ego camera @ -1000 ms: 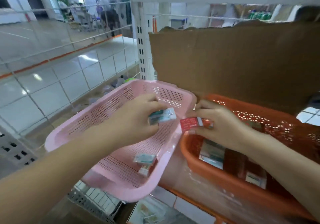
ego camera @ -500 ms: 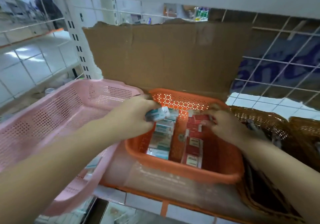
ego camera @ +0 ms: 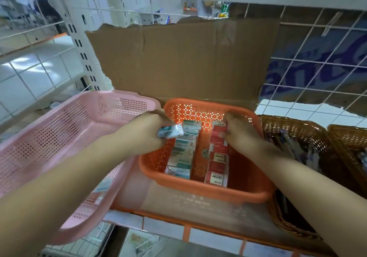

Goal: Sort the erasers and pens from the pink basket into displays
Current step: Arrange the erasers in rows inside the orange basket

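My left hand [ego camera: 145, 131] pinches a teal-and-white eraser [ego camera: 170, 131] just above the left side of the orange basket [ego camera: 198, 189]. Inside that basket lie a row of teal erasers [ego camera: 181, 153] and a row of red erasers [ego camera: 217, 163]. My right hand [ego camera: 241, 135] is down at the far end of the red row, its fingers curled on a red eraser [ego camera: 219, 128]. The pink basket [ego camera: 65, 137] stands tilted at the left, with a few wrapped erasers [ego camera: 102, 187] left near its lower corner.
A torn cardboard sheet [ego camera: 188, 62] stands behind the orange basket against a white wire grid [ego camera: 317, 73]. Brown wicker baskets [ego camera: 297, 137] holding pens sit at the right. The shelf's orange front edge [ego camera: 186, 231] runs below, and a white shelf board is overhead.
The view swung right from the pink basket to the orange one. Both hands carried their erasers over it; the right hand has gone down to the far end of the red row.
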